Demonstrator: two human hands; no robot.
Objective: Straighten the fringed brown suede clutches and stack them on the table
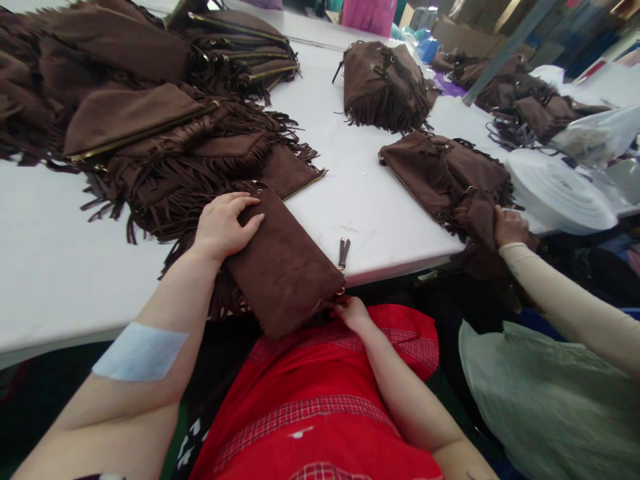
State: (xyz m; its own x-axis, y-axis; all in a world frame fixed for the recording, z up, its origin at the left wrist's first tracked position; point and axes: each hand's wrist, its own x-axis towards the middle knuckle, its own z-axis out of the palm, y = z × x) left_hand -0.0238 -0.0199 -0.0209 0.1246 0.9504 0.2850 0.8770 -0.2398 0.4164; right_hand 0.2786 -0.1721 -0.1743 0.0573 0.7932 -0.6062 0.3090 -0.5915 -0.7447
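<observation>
A flat brown fringed bag point(287, 267) lies at the table's front edge, its near corner hanging over my lap. Along its right side runs a zip, with a tassel pull point(343, 253) and a small gold ring at the lower right corner. My left hand point(227, 227) grips the upper left edge, thumb on top of the bag. At the lower right corner, my right hand point(351, 313) pinches the bag's edge near the ring; some of its fingertips are hidden. Fringe hangs out from beneath the bag's left side.
Heaped brown fringed bags point(150, 127) cover the left of the white table point(50, 267). Another stack of bags point(383, 87) stands at the back. To my right, a co-worker's hand point(511, 227) holds a brown bag point(450, 177) beside a white roll point(560, 190).
</observation>
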